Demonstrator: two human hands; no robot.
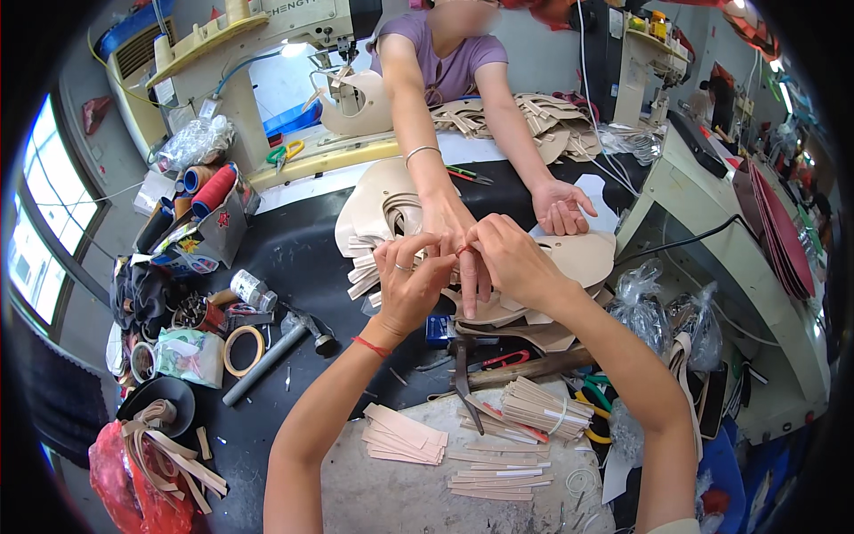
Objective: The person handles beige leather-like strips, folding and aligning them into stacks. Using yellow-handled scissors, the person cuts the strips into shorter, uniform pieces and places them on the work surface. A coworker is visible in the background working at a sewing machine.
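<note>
Across the bench a co-worker in a purple top reaches out a hand (447, 221), fingers pointing toward me. A thin reddish band (464, 251) sits around one of its fingers. My right hand (519, 262) pinches at this band from the right. From the left, my left hand (411, 274) is closed in a pinch beside the same finger; what its fingertips hold is too small to make out. The co-worker's other hand (563, 209) rests palm up over beige cut pieces (574, 258). More beige pieces (365, 214) are stacked behind my left hand.
A hammer (267, 365), tape ring (242, 350) and clear bottle (253, 290) lie at left. Bundled beige strips (543, 409) and flat strips (405, 434) cover a grey slab (356, 481) in front of me. A sewing machine (267, 53) stands behind; a pale machine housing (721, 267) rises at right.
</note>
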